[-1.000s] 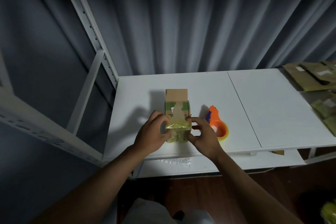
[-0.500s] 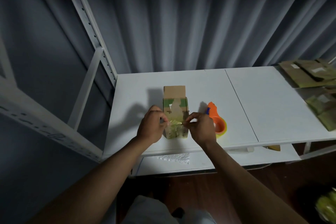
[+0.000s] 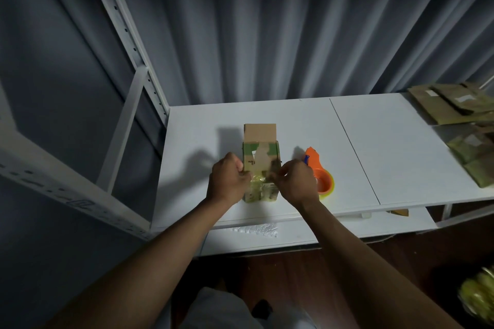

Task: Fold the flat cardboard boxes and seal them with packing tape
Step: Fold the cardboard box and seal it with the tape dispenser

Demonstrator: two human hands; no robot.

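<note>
Box: small cardboard box (image 3: pixel 260 160) is standing on the white table (image 3: pixel 374 147), far flap up.
Left hand (image 3: pixel 227 181): is pinching the tape strip (image 3: pixel 260 178) at the box's left edge.
Right hand (image 3: pixel 295 181): is pinching the strip's other end.
Tape dispenser (image 3: pixel 319 173): is lying just right of the right hand.
Flat boxes (image 3: pixel 459 109): are lying at the table's far right.

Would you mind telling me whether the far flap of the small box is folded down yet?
Not yet: the box's plain brown far flap stands open beyond the taped top.
</note>
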